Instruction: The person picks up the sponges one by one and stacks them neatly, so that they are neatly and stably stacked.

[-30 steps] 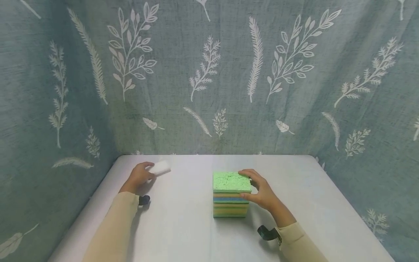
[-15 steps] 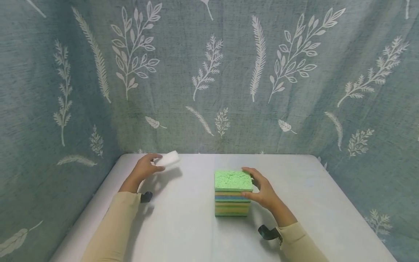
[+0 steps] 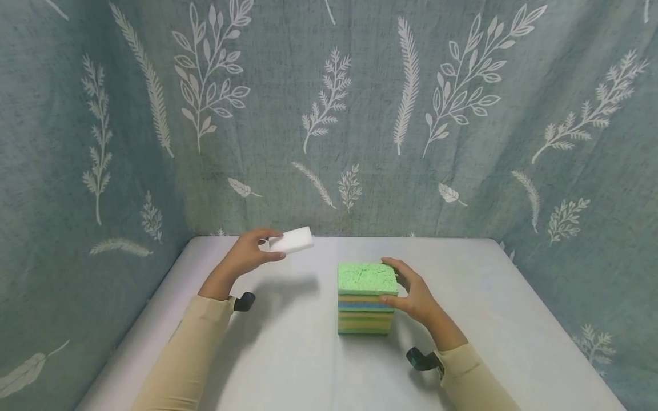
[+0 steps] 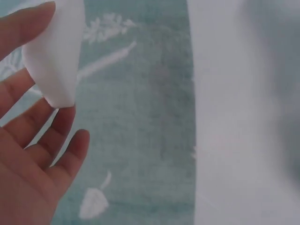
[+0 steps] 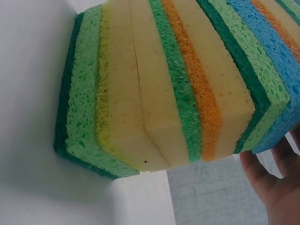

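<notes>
My left hand (image 3: 245, 257) pinches a white sponge block (image 3: 294, 240) between thumb and fingers, above the far left part of the table. Up close in the left wrist view, the white sponge block (image 4: 58, 56) is smooth, with the thumb on one face and fingers behind. Right of centre stands an upright stack of sponges (image 3: 366, 278), its top one light green and cracked. My right hand (image 3: 418, 297) grips the upper right side of this stack, thumb at the front, fingers at the back. Green, yellow, cream, orange and blue layers of the stack (image 5: 159, 89) fill the right wrist view.
A white table (image 3: 298, 365) lies under both hands, its far edge close to a blue-green curtain (image 3: 288, 103) with white leaf prints. The curtain also hangs along the left and right sides. A dark wrist camera (image 3: 244, 301) sits on the left wrist.
My left hand has lifted the white sponge block off the table and carried it right, toward the stack. The right hand stays at the stack.
</notes>
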`<state>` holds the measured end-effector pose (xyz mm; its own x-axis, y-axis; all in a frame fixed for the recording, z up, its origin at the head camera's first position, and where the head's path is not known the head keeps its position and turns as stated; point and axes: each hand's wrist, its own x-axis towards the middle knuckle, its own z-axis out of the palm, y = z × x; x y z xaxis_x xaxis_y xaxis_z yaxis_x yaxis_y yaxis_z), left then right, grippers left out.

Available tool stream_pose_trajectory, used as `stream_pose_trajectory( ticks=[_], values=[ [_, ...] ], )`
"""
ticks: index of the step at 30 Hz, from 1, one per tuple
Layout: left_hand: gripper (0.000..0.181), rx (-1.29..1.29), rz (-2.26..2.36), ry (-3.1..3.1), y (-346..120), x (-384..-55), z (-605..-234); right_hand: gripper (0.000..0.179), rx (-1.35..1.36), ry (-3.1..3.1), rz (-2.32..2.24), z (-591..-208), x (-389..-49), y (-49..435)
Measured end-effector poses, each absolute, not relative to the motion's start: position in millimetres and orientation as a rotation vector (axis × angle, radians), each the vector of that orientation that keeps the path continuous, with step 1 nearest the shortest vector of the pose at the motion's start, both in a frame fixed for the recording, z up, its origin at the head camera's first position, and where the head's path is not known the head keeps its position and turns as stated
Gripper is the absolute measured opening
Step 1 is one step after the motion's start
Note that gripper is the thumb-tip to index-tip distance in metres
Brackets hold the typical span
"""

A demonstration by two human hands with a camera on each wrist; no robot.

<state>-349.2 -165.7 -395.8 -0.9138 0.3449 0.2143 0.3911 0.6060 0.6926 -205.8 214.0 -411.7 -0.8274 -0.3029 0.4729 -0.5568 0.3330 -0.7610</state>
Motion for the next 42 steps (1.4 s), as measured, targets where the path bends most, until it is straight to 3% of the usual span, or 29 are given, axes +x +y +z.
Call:
stream_pose_trajectory(
  ticks=[18,42],
  values=[
    [0.047,-0.967,-1.248,-2.608,-115.5,-316.6,-378.1,0.072,0.779,-2.392,1.479,-407.9,-207.3,217.9],
    [0.051,-1.161,-1.214,-2.515,-61.8,-289.9,-384.5,0.071,0.772,-2.288,1.543,-412.4,-205.0,218.3]
  ],
)
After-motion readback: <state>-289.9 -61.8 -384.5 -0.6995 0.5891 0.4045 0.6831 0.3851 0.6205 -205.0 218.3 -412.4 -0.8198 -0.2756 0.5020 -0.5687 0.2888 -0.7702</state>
